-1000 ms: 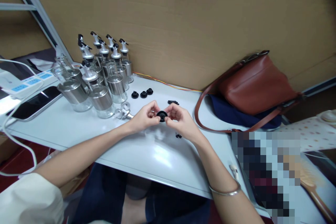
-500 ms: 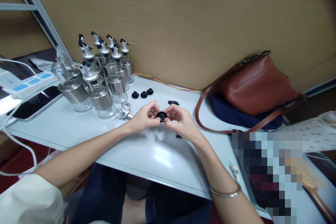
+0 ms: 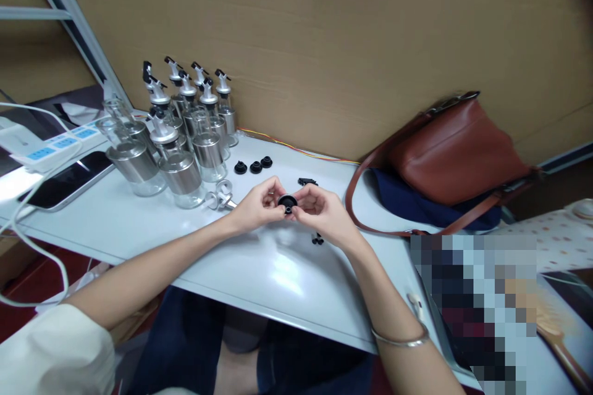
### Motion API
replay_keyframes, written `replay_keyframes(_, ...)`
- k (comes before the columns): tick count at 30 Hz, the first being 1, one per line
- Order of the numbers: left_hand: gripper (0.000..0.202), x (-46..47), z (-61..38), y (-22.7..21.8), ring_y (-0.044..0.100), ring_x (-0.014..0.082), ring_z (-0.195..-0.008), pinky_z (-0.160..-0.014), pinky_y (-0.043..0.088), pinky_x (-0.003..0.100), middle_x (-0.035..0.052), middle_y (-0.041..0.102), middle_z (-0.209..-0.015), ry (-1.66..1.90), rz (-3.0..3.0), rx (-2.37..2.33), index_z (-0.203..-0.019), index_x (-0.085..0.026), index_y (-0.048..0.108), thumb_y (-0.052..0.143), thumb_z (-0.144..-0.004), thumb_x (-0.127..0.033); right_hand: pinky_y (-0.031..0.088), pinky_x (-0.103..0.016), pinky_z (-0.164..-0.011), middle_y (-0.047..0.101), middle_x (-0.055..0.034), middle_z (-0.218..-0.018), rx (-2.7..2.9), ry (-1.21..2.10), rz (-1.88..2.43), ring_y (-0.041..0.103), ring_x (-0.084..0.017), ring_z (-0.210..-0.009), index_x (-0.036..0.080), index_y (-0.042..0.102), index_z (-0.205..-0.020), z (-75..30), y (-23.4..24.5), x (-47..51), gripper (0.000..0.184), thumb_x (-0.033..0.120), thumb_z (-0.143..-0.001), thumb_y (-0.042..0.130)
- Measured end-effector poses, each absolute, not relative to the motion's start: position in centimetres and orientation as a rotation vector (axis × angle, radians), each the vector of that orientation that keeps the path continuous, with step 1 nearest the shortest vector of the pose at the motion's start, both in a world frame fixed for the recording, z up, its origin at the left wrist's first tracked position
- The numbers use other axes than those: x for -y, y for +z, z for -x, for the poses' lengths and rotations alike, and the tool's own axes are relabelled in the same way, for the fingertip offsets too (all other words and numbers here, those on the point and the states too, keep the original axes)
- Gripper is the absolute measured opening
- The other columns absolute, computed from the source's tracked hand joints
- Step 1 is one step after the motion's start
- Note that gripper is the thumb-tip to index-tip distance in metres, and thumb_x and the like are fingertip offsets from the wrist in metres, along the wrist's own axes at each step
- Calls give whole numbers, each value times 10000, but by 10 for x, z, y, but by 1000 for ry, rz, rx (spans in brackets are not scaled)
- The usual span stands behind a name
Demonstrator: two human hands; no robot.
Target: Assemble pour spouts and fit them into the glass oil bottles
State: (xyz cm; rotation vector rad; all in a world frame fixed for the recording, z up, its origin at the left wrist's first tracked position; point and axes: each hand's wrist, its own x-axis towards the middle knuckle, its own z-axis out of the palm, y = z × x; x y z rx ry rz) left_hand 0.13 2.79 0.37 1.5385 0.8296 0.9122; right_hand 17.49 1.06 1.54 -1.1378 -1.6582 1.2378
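Note:
Both my hands meet above the middle of the white table [image 3: 139, 228]. My left hand [image 3: 256, 207] and my right hand [image 3: 324, 213] pinch a small round black cap [image 3: 287, 202] between their fingertips. A silver pourer spout [image 3: 221, 196] lies on the table just left of my left hand. Three more black caps [image 3: 253, 166] sit in a row behind my hands. Small black parts lie at the back [image 3: 306, 182] and under my right hand [image 3: 317, 239].
Several glass and steel oil bottles [image 3: 178, 136] with pourer tops stand at the back left. A phone [image 3: 69, 179], a power strip [image 3: 50, 148] and white cables lie at the far left. A brown leather bag [image 3: 454, 154] rests on dark blue cloth at the right. Cardboard lines the back.
My hands have stayed together on the black cap, turning it slightly. The view has shifted a little to the left.

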Motion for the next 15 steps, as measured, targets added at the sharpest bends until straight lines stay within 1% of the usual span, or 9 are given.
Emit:
replay_keyframes(3, 281, -29, -1, 2, 494, 95, -626, -591, 372, 221, -41, 505, -707, 940, -1520, -778, -852, -169, 484, 658, -666, -288, 511, -300, -633, 604, 21, -655, 1649, 1154, 1147, 625, -151, -623, 203, 501, -772, -173, 15, -11, 205, 257, -643, 651)
replay_keyframes(7, 306, -28, -2, 0, 575, 127, -761, -704, 435, 245, -16, 558, -816, 967, -1481, -672, -964, -188, 512, 676, -729, -298, 500, -286, -635, 606, 21, -714, 1639, 1077, 1109, 608, -136, -637, 218, 441, -785, -172, 13, -12, 256, 242, -625, 639)
replay_keyframes(11, 268, -30, -1, 3, 567, 121, -773, -755, 442, 259, 11, 597, -917, 990, -1517, -700, -971, -185, 597, 694, -730, -250, 519, -299, -675, 620, 9, -757, 1678, 1040, 1094, 613, -139, -678, 223, 432, -813, -175, 9, -14, 259, 258, -673, 647)
replay_keyframes(15, 257, -33, 1, 4, 576, 144, -866, -817, 448, 284, 45, 608, -1087, 1015, -1481, -693, -976, -198, 652, 697, -723, -193, 541, -350, -753, 614, -27, -893, 1737, 913, 1089, 624, -178, -824, 226, 468, -842, -176, 7, -16, 241, 308, -714, 655)
